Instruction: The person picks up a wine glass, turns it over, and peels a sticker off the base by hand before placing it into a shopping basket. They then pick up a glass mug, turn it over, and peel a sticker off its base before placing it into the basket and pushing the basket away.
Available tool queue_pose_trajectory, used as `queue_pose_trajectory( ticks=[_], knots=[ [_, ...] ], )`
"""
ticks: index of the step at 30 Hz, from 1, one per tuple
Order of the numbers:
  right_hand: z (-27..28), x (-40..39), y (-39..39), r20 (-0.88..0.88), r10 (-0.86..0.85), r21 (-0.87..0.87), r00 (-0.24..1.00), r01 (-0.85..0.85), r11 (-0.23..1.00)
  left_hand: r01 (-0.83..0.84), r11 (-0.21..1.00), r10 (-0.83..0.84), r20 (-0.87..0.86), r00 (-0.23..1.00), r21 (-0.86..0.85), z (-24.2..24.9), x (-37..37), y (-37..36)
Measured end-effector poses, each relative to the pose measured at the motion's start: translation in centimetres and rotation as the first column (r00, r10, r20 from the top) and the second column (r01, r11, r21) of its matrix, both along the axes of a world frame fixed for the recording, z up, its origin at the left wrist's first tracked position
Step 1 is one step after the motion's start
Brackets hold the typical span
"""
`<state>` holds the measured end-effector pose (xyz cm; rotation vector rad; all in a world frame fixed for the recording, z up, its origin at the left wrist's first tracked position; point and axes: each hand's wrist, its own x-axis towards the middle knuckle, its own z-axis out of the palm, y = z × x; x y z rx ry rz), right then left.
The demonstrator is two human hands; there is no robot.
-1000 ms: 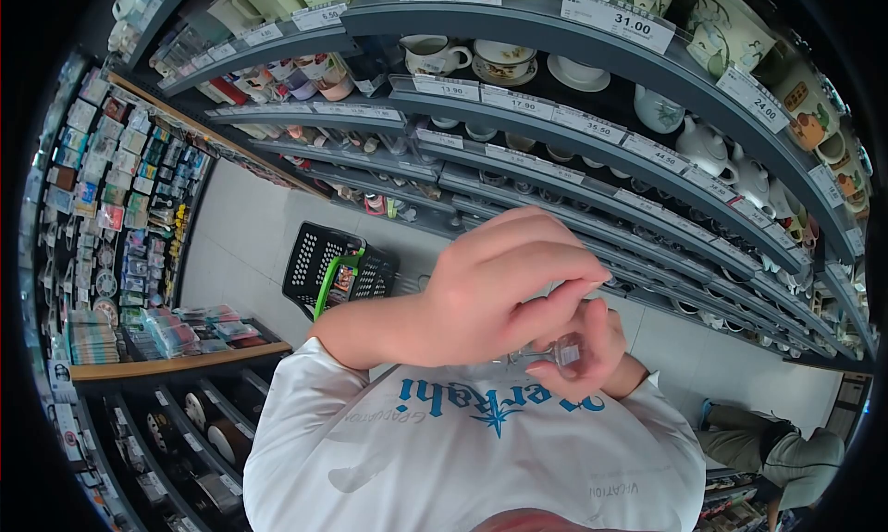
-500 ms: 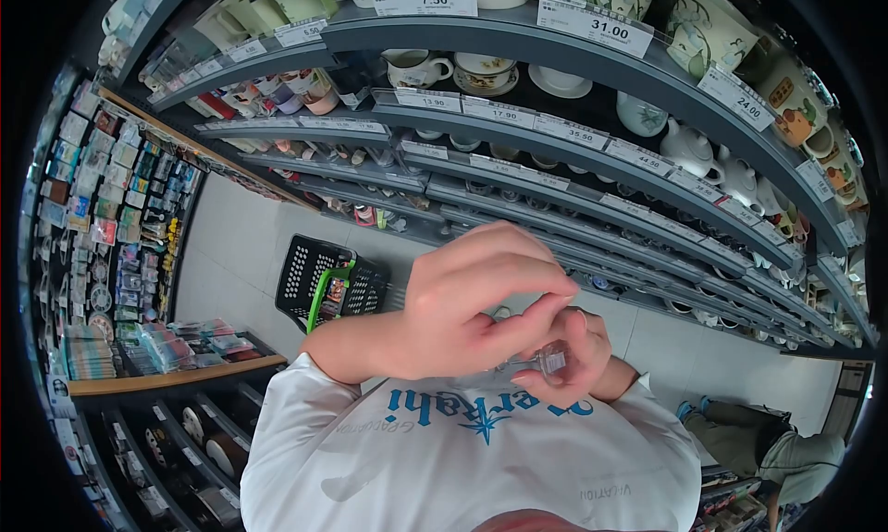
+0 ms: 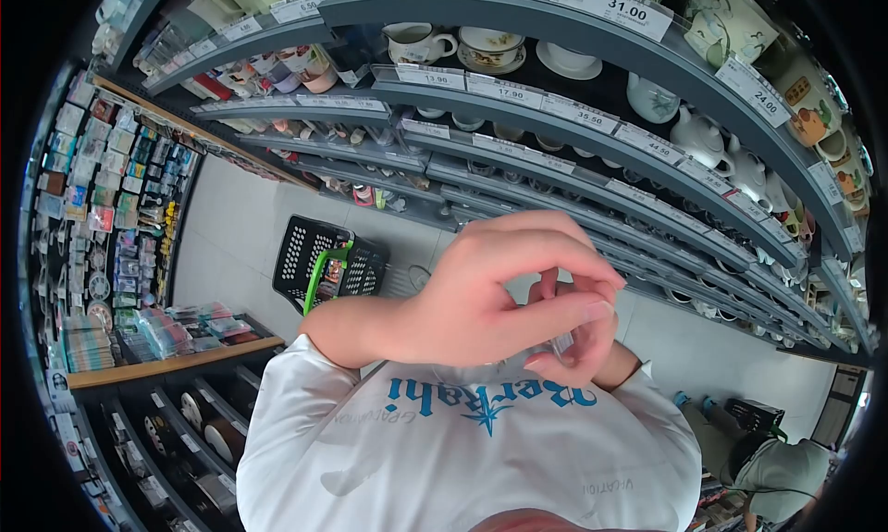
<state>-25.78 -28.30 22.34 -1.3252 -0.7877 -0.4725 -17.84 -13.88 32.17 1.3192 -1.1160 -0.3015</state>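
Note:
My left hand [image 3: 509, 291] reaches in from the left with its fingers curled and the thumb drawn close to the forefinger. Anything between those fingertips is too small or hidden to make out. Partly behind it, my right hand [image 3: 587, 338] is curled round a small clear item [image 3: 561, 343], mostly covered by the fingers. The two hands overlap in front of the white shirt [image 3: 462, 458] with blue lettering.
Shelves [image 3: 518, 23] of cups, teapots and price tags curve across the top. A black basket [image 3: 298, 254] with a green handle stands on the floor. Packaged goods [image 3: 166, 333] lie on a wood-edged shelf at left. Another person [image 3: 782, 472] is at lower right.
Both hands have shifted slightly right, and the left fingertips now cover more of the right hand. The clear item shows less. The view has tilted a little, and the other person has moved.

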Motion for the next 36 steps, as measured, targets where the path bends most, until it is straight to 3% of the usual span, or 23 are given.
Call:
queue_pose_trajectory(
  ticks=[4, 6, 10, 14, 16, 17, 20, 30, 36],
  knots=[
    [1.0, 0.2, 0.2, -0.010, -0.053, 0.071, 0.999, 0.053, 0.996, -0.026, 1.000, 0.026, -0.026, 0.999, -0.006, -0.2, -0.1, -0.7],
    [1.0, -0.3, 0.4, -0.109, -0.079, 0.128, 0.991, 0.093, 0.987, -0.035, 0.999, 0.035, -0.025, 0.999, -0.011, 0.0, -0.3, -1.0],
    [1.6, 0.2, 0.1, -0.053, -0.115, 0.116, 0.992, 0.120, 0.986, -0.053, 0.998, 0.053, 0.000, 0.999, -0.021, -0.1, -0.2, -1.3],
    [1.3, 0.1, -1.0, -0.071, -0.036, 0.068, 0.997, 0.041, 0.997, -0.082, 0.996, 0.082, 0.012, 0.997, -0.030, -0.3, 0.9, -0.6],
    [1.7, 0.5, -1.4, -0.071, 0.020, 0.094, 0.997, -0.014, 0.995, -0.170, 0.985, 0.171, 0.297, 0.939, -0.028, -0.3, 2.1, 0.0],
    [2.1, 0.7, -1.6, -0.070, 0.018, 0.100, 0.997, -0.011, 0.995, -0.168, 0.986, 0.167, 0.299, 0.940, -0.022, -0.2, 2.5, 0.2],
    [3.0, 0.8, -2.5, -0.202, 0.125, 0.125, 0.971, -0.101, 0.987, -0.280, 0.954, 0.284, 0.614, 0.736, -0.106, -0.4, 3.5, 0.6],
    [4.0, 1.6, -1.5, -0.270, 0.168, 0.120, 0.948, -0.141, 0.983, -0.353, 0.928, 0.322, 0.722, 0.612, -0.115, 0.2, 4.2, 2.4],
    [4.9, 1.6, -1.5, -0.323, 0.073, -0.034, 0.944, -0.089, 0.995, -0.446, 0.893, 0.286, 0.836, 0.468, -0.056, 1.3, 4.0, 3.5]
  ],
)
